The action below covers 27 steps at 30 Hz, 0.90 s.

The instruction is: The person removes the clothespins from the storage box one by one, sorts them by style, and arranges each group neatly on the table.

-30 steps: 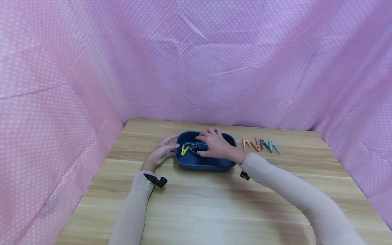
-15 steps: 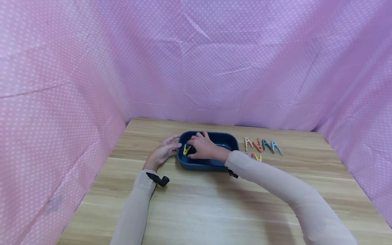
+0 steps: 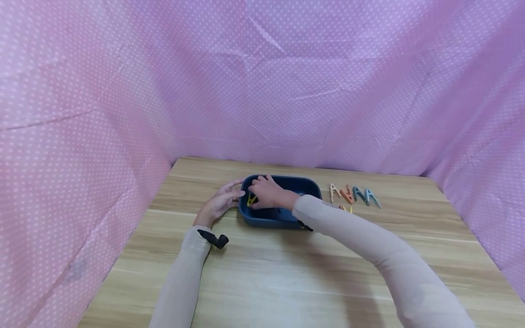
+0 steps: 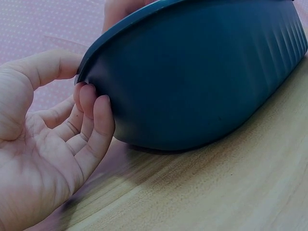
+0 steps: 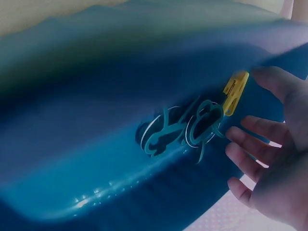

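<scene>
A dark blue basin [image 3: 279, 223] sits on the wooden table. My left hand [image 3: 221, 202] grips its left end, thumb at the rim and fingertips against the outer wall in the left wrist view. Inside the basin reaches my right hand [image 3: 270, 193], its fingers spread and loosely bent. Its thumb comes right up to a yellow clothespin [image 5: 236, 92], with nothing between thumb and fingers in the right wrist view. Beside that clothespin lie dark teal looped pieces [image 5: 166, 130] with thin pale rings; the head view hides most of them behind the right hand.
Right of the basin several clothespins lie in a row: cream [image 3: 334, 193], orange [image 3: 347, 195], dark teal [image 3: 360, 196] and light blue [image 3: 373, 198]. A yellow tip [image 3: 351, 210] shows past the right sleeve. Pink dotted cloth [image 3: 295, 91] hangs behind the table.
My right hand has moved left inside the basin, past the teal loops to the yellow clothespin. The left hand has kept its hold on the basin.
</scene>
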Each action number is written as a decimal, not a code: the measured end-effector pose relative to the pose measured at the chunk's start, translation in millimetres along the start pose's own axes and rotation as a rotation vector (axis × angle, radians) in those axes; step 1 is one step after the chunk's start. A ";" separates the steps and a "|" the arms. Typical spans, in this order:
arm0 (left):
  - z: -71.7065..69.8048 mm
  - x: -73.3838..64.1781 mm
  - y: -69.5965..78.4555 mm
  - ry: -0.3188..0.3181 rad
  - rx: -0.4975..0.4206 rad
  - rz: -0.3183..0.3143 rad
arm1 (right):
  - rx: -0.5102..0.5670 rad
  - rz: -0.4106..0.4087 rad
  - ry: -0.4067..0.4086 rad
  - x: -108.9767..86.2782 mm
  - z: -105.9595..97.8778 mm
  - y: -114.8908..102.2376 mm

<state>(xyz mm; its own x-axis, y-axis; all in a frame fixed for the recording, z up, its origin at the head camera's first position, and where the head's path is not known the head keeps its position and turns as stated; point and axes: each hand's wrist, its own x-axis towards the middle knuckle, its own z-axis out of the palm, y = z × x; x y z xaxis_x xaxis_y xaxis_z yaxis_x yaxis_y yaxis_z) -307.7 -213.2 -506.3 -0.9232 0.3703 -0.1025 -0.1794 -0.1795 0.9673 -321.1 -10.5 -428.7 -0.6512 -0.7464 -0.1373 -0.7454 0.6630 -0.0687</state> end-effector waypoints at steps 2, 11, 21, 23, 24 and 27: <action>-0.6 0.4 0.9 0.002 -0.005 0.005 | -0.005 0.005 -0.014 1.0 -2.0 0.0; -0.7 1.2 -1.0 0.013 -0.005 -0.013 | 0.012 0.009 -0.095 3.5 -14.2 2.7; -3.7 2.2 -3.5 0.008 0.004 -0.018 | -0.052 -0.015 -0.130 12.6 -2.4 4.4; -4.8 3.4 -2.9 0.000 0.007 -0.010 | -0.052 -0.011 -0.127 14.3 -2.6 3.2; -5.2 3.7 -2.2 -0.001 0.007 -0.008 | -0.052 -0.011 -0.126 15.3 -2.9 2.6; -4.0 2.6 -2.9 0.003 0.007 -0.004 | -0.045 -0.027 -0.121 15.4 -1.6 1.0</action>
<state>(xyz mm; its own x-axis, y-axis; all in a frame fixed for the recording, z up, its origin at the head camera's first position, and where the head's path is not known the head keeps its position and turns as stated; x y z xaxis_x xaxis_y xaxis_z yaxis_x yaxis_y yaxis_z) -311.0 -215.4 -510.4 -0.9235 0.3684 -0.1071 -0.1809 -0.1717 0.9684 -332.0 -21.4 -429.3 -0.6113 -0.7494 -0.2543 -0.7695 0.6379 -0.0302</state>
